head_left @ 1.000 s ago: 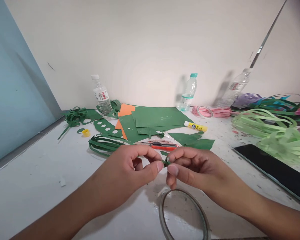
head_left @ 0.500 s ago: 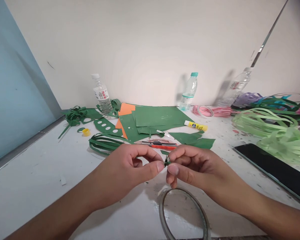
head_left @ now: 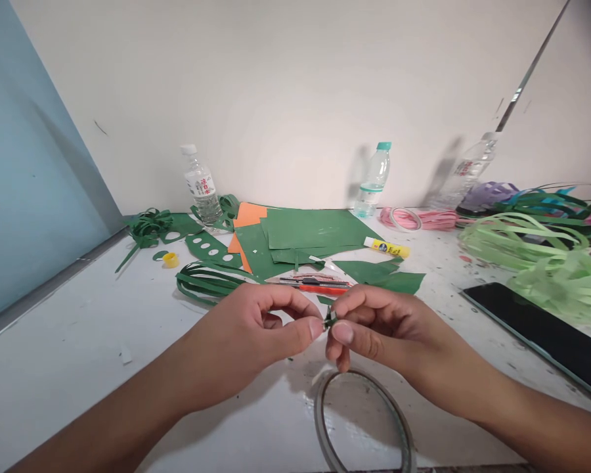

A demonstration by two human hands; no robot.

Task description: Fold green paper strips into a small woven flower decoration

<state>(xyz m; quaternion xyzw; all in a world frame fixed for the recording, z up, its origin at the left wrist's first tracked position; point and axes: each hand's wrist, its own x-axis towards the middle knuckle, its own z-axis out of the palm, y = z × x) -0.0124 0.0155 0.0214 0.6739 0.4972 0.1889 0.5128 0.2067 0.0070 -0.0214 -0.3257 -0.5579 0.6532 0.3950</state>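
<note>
Two hands meet at the middle of the head view, above a white table (head_left: pixel 69 368): left hand (head_left: pixel 249 335) and right hand (head_left: pixel 374 328), each curled nearly closed, thumb and forefinger pinched on one small green paper piece (head_left: pixel 329 320) held between them, just clear of the table; the two-sided pinch likely steadies so small a piece. Tape ring (head_left: pixel 362 420) lies flat just below the hands, close at reach. Behind the hands: a red-handled tool (head_left: pixel 320 286), too small to tell its kind; green sheets (head_left: pixel 310 233) stacked over orange sheets (head_left: pixel 249 213); a glue stick (head_left: pixel 387 247); dark green strips (head_left: pixel 204 282). Three bottles stand near the wall, one at left (head_left: pixel 200 186). At right: light green strips (head_left: pixel 536 256) in a loose heap, pink strips (head_left: pixel 414 219), a dark slab (head_left: pixel 546 335), perhaps a phone.
</note>
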